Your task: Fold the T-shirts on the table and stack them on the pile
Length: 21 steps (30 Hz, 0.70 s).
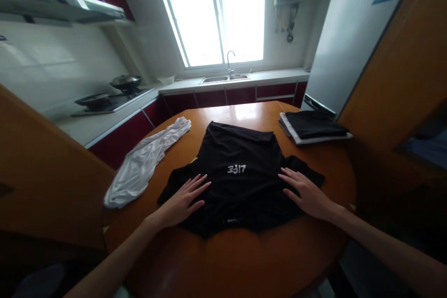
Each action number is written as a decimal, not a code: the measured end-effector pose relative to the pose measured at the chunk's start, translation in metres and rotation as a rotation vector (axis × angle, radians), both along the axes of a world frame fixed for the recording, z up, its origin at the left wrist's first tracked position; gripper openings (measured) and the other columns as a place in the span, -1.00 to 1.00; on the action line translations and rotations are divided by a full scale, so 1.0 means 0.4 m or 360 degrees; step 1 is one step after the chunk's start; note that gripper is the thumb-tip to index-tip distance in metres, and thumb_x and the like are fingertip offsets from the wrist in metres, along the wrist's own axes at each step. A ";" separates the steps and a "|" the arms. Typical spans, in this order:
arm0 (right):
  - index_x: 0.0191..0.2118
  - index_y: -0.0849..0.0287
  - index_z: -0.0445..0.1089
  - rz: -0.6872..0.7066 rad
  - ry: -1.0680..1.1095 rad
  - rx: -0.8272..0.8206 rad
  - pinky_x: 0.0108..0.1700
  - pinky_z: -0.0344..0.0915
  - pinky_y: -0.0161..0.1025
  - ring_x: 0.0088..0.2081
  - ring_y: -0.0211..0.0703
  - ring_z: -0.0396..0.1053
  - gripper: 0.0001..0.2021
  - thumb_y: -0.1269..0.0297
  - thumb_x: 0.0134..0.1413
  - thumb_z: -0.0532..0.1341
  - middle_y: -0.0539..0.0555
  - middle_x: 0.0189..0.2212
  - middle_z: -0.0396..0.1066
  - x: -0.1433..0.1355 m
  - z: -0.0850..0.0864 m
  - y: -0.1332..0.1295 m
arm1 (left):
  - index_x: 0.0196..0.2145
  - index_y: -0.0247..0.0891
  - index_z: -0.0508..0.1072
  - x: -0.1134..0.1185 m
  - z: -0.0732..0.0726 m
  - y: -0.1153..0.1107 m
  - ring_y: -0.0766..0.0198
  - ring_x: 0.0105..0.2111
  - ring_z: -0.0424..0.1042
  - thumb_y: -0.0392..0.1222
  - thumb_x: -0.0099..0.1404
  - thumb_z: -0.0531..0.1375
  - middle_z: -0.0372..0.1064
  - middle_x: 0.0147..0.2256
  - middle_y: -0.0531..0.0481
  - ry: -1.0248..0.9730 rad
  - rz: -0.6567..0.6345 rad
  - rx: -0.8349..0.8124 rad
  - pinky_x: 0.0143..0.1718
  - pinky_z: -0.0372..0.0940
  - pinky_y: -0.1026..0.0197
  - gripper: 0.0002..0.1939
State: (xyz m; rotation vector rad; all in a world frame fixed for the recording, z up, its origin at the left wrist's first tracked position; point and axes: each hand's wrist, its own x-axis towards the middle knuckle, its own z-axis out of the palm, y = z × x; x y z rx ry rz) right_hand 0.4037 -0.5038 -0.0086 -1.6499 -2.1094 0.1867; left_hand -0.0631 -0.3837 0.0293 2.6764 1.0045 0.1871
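Note:
A black T-shirt lies spread on the wooden table, its collar toward me and its white lettering upside down from here. On its left side rests my left hand, palm down with the fingers spread. My right hand lies flat over the shirt's right side near the sleeve, fingers apart. Neither hand grips the cloth. A small yellow patch shows at the shirt's left edge, by the sleeve.
A crumpled white garment lies along the left of the round-edged table. Folded dark and white clothes are stacked at the back right. Beyond are a sink, a stove with pans and a fridge.

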 end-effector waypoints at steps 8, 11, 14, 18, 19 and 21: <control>-0.12 0.25 0.54 -0.0959 -0.0008 -0.0118 0.04 0.36 0.03 -0.04 0.19 0.44 -0.60 0.01 0.17 0.20 0.34 -0.11 0.50 0.154 0.029 0.129 | -0.05 -0.33 0.50 -0.119 0.005 0.140 -0.29 0.02 0.42 0.39 0.06 0.19 0.49 -0.09 -0.32 -0.0129 0.1210 0.0297 0.10 0.28 -0.18 -0.24; -0.32 0.18 0.51 -0.0826 0.0127 -0.0270 -0.11 0.37 -0.15 -0.21 0.00 0.48 -0.80 0.16 0.04 0.26 0.18 -0.28 0.53 0.159 0.035 0.157 | -0.29 -0.25 0.51 -0.145 -0.010 0.178 -0.18 -0.17 0.51 0.42 -0.11 0.26 0.52 -0.28 -0.20 -0.0244 0.1195 -0.0157 -0.13 0.40 -0.03 -0.32; -0.39 0.16 0.42 -0.0666 0.0375 -0.0251 -0.24 0.33 -0.24 -0.32 -0.09 0.46 -0.87 0.22 -0.01 0.22 0.09 -0.39 0.51 0.166 0.046 0.161 | -0.31 -0.24 0.48 -0.137 0.011 0.170 -0.04 -0.23 0.54 0.39 -0.15 0.32 0.54 -0.30 -0.11 -0.0643 0.1113 -0.0489 -0.22 0.42 0.08 -0.34; -0.39 0.12 0.36 -0.0602 0.0646 -0.0120 -0.30 0.35 -0.22 -0.36 -0.08 0.46 -0.83 0.13 -0.03 0.20 0.07 -0.42 0.50 0.194 0.064 0.159 | -0.21 -0.23 0.46 -0.107 0.086 0.144 0.01 -0.18 0.55 0.23 -0.18 0.45 0.55 -0.23 -0.08 -0.1078 0.1217 -0.0836 -0.21 0.44 0.13 -0.35; -0.38 0.11 0.36 -0.0595 0.0678 -0.0106 -0.27 0.37 -0.20 -0.35 -0.06 0.47 -0.82 0.11 -0.05 0.22 0.08 -0.42 0.50 0.200 0.065 0.160 | -0.20 -0.22 0.46 -0.103 0.103 0.141 0.02 -0.18 0.56 0.20 -0.18 0.47 0.56 -0.22 -0.08 -0.1129 0.1256 -0.0905 -0.22 0.45 0.14 -0.34; -0.38 0.10 0.38 -0.0595 0.0713 -0.0086 -0.20 0.41 -0.15 -0.30 0.00 0.49 -0.80 0.10 -0.10 0.26 0.11 -0.38 0.52 0.210 0.058 0.162 | -0.19 -0.22 0.47 -0.102 0.125 0.145 0.03 -0.21 0.57 0.14 -0.22 0.51 0.57 -0.21 -0.08 -0.1149 0.1322 -0.0991 -0.26 0.46 0.16 -0.33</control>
